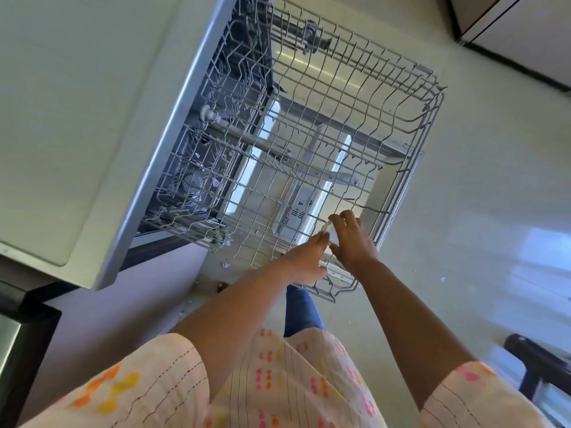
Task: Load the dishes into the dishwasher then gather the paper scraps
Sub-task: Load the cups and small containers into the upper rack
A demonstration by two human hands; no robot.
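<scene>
Wire rack: grey-white upper rack (324, 125) of the dishwasher (197, 143), pulled far out over the open door (296, 193); I see no dishes in the part that shows.
Lower rack: another wire rack (197, 168) sits back inside the tub, its contents too blurred to name.
My left hand: my left hand (306, 261) reaches to the near edge of the upper rack, fingers stretched forward with the tips at the wires; whether this grip is clamped on a wire I cannot tell.
My right hand: my right hand (352, 239) is just beside the left, fingers bent down over the rack's near rim; I cannot tell if the grip has hold of it.
Small pale thing: a small whitish piece (328, 227) shows between my two hands, too small to name.
Paper scraps: a few pale specks (442, 278) lie on the floor (482, 168) to the right of the rack.
Desk: pale desk (61, 118) lies to the left, above the dishwasher.
</scene>
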